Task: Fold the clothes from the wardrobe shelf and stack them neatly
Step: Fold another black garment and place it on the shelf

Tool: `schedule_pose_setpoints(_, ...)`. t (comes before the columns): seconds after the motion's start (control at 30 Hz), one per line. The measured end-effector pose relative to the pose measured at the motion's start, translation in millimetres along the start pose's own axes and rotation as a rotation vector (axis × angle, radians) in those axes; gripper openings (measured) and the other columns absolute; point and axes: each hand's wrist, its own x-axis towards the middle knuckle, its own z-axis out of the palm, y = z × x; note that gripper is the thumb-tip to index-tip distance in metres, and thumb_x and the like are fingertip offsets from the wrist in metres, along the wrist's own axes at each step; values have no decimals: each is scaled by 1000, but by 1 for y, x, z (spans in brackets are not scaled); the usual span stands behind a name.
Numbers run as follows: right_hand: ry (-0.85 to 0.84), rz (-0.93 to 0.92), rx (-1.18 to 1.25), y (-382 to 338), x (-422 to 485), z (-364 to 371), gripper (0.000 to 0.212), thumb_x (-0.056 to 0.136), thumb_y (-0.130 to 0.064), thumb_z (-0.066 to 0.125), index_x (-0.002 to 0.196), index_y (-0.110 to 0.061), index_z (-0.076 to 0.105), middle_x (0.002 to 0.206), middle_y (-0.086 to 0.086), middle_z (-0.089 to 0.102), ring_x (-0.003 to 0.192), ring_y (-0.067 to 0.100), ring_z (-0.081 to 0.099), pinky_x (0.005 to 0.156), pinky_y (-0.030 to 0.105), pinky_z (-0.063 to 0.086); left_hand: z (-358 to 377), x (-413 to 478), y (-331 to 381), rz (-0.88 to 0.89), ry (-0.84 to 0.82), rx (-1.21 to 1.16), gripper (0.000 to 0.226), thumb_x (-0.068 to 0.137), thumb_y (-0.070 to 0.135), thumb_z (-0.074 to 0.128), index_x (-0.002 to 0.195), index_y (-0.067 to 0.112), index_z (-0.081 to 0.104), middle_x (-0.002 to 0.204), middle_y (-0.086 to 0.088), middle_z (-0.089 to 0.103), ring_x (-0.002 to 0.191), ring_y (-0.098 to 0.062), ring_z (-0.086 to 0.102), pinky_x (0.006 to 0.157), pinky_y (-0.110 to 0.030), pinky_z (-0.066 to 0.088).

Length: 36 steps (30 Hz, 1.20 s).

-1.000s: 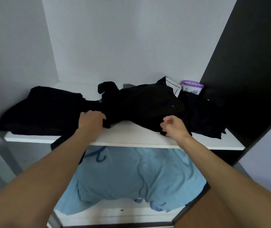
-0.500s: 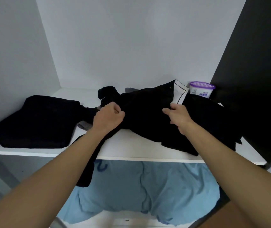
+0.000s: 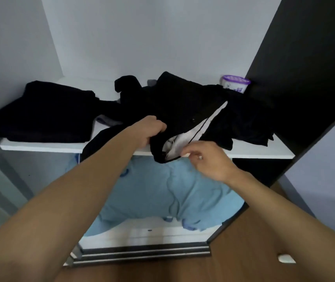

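Just beyond the knuckles of the left hand, a rumpled black garment with a white-lined waistband lay heaped mid-way along the white wardrobe shelf, with its near corner hanging over the front lip. That hand was curled tight round a bunch of the black cloth beside the waistband. The right hand sat lower and nearer the body. Its fingertips were drawn together at the white lining's edge, but the blur hid whether they actually pinched it.

The waistband ran as a slanted line from those fingertips away and out to the right, so the garment's length lay across both hands rather than straight ahead. The left hand was the one already on it and looked best placed to lift.

A folded stack of black clothes rested well out past the left wrist, with a scrap of grey cloth between stack and heap. More loose black clothes lay under and beyond the garment on the right-hand side, and were likely to drag along with any pull. A purple-lidded white tub stood behind them against the dark wardrobe side panel. Below both forearms hung a light blue garment — clear of the shelf.
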Motion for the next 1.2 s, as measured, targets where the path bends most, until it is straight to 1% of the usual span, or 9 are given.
schedule_pose_setpoints(0.1, 283, 123, -183, 7, -24, 3, 59, 85, -4, 62, 140, -23, 52, 142, -2, 50, 123, 22, 52, 102, 44, 47, -10, -26, -16, -23, -28, -34, 12, 92, 0, 51, 97, 4, 61, 88, -13, 65, 78, -22, 67, 71, -32, 56)
schedule_pose_setpoints(0.27, 12, 285, -673, 18, -35, 25, 125, 79, -49, 77, 155, -30, -21, 167, 5, -13, 153, 32, 0, 121, 61, 8, -25, -66, -27, -88, -96, -46, 23, 95, 9, 51, 73, 15, 55, 60, -1, 58, 49, -11, 56, 51, -25, 45)
schedule_pose_setpoints(0.47, 108, 36, -415, -40, -57, 60, 69, 87, -35, 70, 149, -28, 41, 154, 6, 42, 146, 32, 30, 115, 55, 22, -65, -180, -53, -165, -103, -207, 11, 90, 15, 57, 87, 10, 66, 70, -7, 72, 58, -17, 70, 53, -28, 57)
schedule_pose_setpoints(0.57, 41, 50, -192, -40, -64, 57, 12, 91, -14, 60, 95, -23, 65, 91, 4, 68, 98, 32, 64, 67, 36, 44, -58, -194, -54, -215, -96, -138, 25, 70, 21, 63, 90, 6, 66, 71, -8, 72, 62, -21, 70, 62, -31, 58)
schedule_pose_setpoints(0.67, 24, 56, 169, -54, -98, 51, 17, 87, 4, 54, 89, -4, 69, 86, 7, 72, 85, 19, 64, 74, 38, 51, -44, -230, -66, -202, -44, 73, 28, 70, 34, 67, 89, 14, 67, 76, -4, 70, 65, -18, 67, 67, -32, 56)
schedule_pose_setpoints(0.8, -21, 140, 413, -50, -166, 34, 29, 82, 4, 57, 71, -18, 71, 63, -14, 65, 61, -3, 57, 57, 13, 44, -6, -279, -110, -137, -45, 567, 86, 58, 89, 67, 127, 36, 63, 121, 18, 64, 118, -14, 57, 101, -30, 48)
schedule_pose_setpoints(0.87, -23, 177, 403, -40, -199, 27, 29, 81, 2, 56, 66, -18, 70, 59, -8, 63, 57, 4, 55, 52, 19, 40, 25, -302, -130, -126, -120, 631, 86, 50, 88, 73, 123, 45, 58, 111, 32, 61, 123, -12, 54, 90, -13, 46)
schedule_pose_setpoints(0.97, -43, 252, 365, -26, -244, 22, 25, 79, 6, 49, 63, -6, 64, 59, 4, 54, 57, 16, 48, 54, 28, 32, 72, -328, -156, -206, -178, 888, 116, 46, 75, 84, 145, 37, 36, 128, 16, 54, 122, -15, 52, 101, -29, 44)
schedule_pose_setpoints(1.2, -75, 284, 215, 4, -318, 13, 11, 87, -18, 67, 81, -19, 76, 81, -1, 71, 78, 16, 64, 68, 31, 49, 118, -373, -182, -172, 106, 1063, 39, 67, 38, 75, 102, 27, 62, 93, 2, 65, 86, -21, 64, 79, -36, 55)
